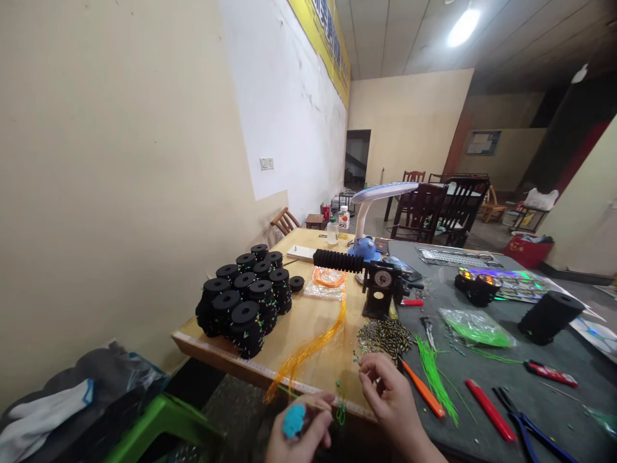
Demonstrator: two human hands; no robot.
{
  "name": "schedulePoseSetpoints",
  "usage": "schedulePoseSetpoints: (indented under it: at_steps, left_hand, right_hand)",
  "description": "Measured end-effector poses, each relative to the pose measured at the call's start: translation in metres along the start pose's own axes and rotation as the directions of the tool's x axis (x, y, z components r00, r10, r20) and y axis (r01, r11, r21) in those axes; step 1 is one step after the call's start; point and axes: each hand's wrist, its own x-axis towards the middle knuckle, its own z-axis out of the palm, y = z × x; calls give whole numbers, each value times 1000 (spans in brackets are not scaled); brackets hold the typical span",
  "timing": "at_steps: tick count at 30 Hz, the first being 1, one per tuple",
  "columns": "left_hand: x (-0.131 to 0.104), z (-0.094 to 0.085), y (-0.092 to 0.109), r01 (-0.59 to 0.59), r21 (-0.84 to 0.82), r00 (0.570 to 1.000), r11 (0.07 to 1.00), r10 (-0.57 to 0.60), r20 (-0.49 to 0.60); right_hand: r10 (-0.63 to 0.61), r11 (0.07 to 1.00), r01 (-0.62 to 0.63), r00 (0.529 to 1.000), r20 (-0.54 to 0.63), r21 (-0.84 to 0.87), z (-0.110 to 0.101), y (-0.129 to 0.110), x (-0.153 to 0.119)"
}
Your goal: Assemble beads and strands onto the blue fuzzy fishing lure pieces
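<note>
My left hand (304, 432) is closed at the table's near edge, with a thin green strand (297, 397) between its fingers and a bright teal patch (294, 421) against it. To its right, my right hand (389, 393) has its fingers curled together; anything between the fingertips is too small to make out. Just beyond my right hand lies a pile of small dark metallic beads (385, 337). Green loops (341, 411) with small beads hang at the table edge between the hands. Long orange strands (313, 344) trail across the wood to the edge.
Stacked black spools (245, 313) stand at the left. A black winding device (379, 289) and blue lamp (365, 247) stand behind the beads. On the grey mat (463, 366) lie green strands (436, 379), an orange tool (423, 389), a red-handled tool (490, 409) and blue pliers (525, 424).
</note>
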Motion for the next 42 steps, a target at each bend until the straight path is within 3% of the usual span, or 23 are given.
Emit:
schedulePoseSetpoints:
  at_steps: [4,7,11,15,18,21,23,26,32,35,39,42]
  left_hand:
    - [16,26,-13,-4,-51,993,999,10,120]
    - [26,35,-15,47,-136,993,990,-31,116]
    - [31,33,-14,75,-145,989,987,-56,134]
    - [29,23,-9,-20,-31,952,999,28,304]
    - [26,18,0,-129,37,896,991,100,434]
    - [22,18,10,-262,146,826,954,144,545]
    - [20,20,16,-353,228,784,907,153,602]
    - [18,24,22,-439,299,740,848,152,656]
    - [20,24,16,-505,314,672,804,138,728]
    - [25,21,8,-541,330,635,774,118,764]
    - [29,18,-2,-649,314,578,693,180,796]
    - [30,17,-4,-683,315,557,660,191,808]
  right_hand:
    - [-83,991,85,996,28,-104,-4,-7,-1]
    - [-145,973,152,988,50,-177,-6,-6,-3]
    - [-221,941,231,973,69,-247,-5,-1,-6]
    - [-225,937,258,962,156,-235,-8,3,-11]
    - [-125,987,140,979,162,-84,-13,3,-14]
    - [128,979,-141,987,95,148,-15,-1,-15]
    - [285,905,-314,948,140,287,-14,-5,-13]
    - [389,775,-470,882,266,423,-10,-12,-9]
    - [471,600,-582,812,345,549,-4,-17,-1]
    - [499,577,-610,790,357,543,-4,-17,3]
    - [530,566,-635,769,358,526,-3,-18,6]
    - [553,556,-645,758,346,524,-2,-19,8]
